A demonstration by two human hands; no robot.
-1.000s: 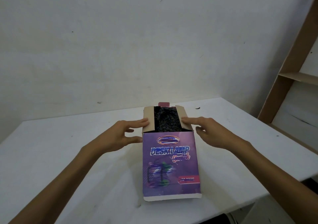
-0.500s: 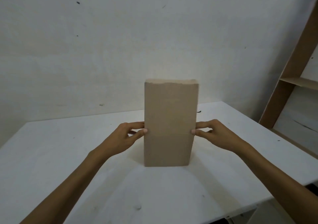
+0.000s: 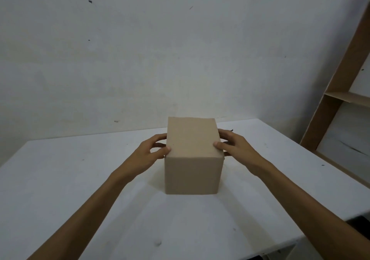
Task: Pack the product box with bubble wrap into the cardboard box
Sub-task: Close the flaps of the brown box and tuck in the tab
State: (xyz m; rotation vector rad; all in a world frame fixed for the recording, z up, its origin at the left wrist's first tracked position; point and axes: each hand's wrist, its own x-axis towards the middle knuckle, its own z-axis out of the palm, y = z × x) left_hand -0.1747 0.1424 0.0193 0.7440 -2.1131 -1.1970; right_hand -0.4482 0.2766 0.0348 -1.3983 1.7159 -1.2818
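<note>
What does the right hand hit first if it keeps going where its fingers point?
The cardboard box: the right hand already touches its right side, fingers aimed left and away. No gap left to cross.

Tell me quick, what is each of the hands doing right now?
Left hand: closed on the left side of the plain brown cardboard box.
Right hand: closed on the box's right side.
</note>
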